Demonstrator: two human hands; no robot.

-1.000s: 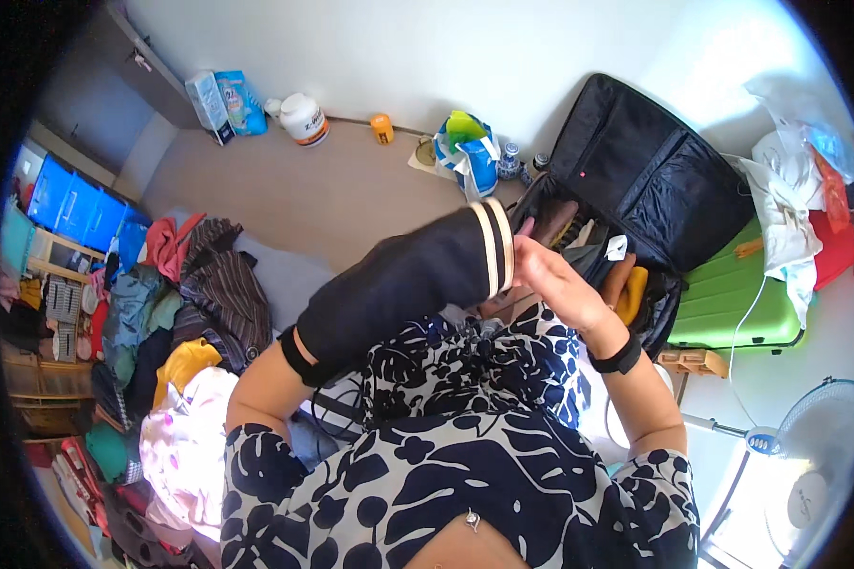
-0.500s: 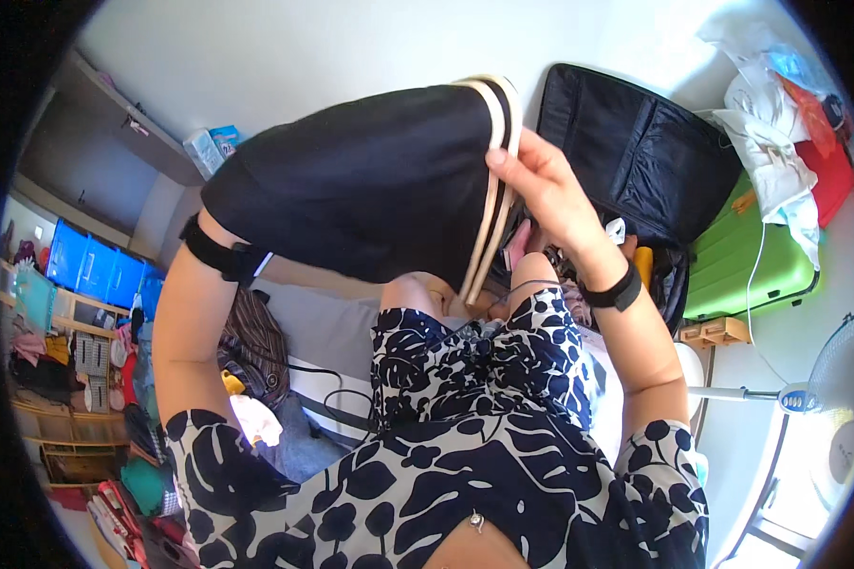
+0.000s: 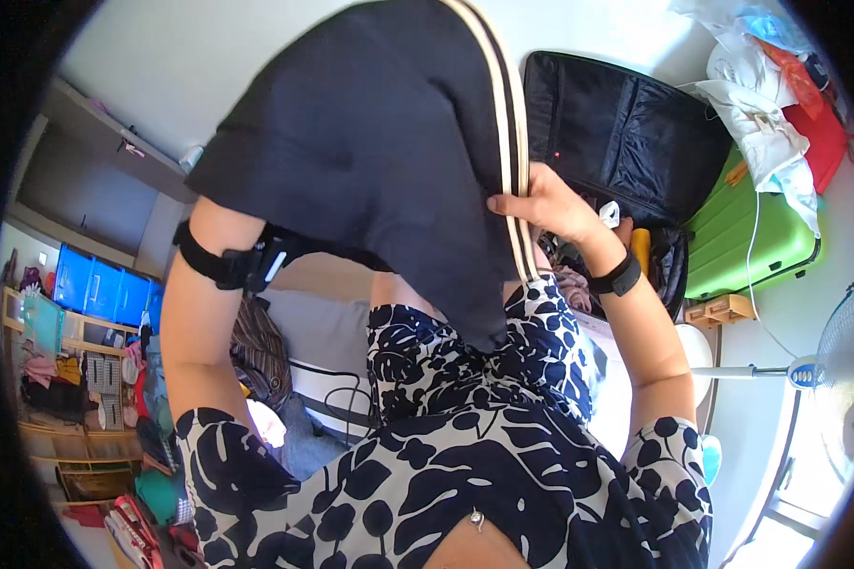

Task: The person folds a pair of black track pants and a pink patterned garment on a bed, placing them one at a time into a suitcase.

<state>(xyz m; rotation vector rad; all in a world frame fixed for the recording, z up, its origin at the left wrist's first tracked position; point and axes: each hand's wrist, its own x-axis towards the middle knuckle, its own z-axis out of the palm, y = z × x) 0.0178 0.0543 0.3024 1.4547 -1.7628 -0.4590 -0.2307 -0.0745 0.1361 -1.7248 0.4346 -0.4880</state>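
Cluttered rm w/ 1 black suitcase [image 3: 626, 133]: right hand [image 3: 539, 204] grips 1 black garment [image 3: 380, 142].

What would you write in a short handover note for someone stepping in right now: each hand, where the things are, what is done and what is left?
Right hand: gripping the striped hem of the black garment, held up high.
Left hand: hidden inside the garment; only the forearm with a black armband shows.
Open black suitcase lies beyond, beside a green suitcase.
Done: garment lifted and spread over the left arm.
Left: garment not yet folded or put down.
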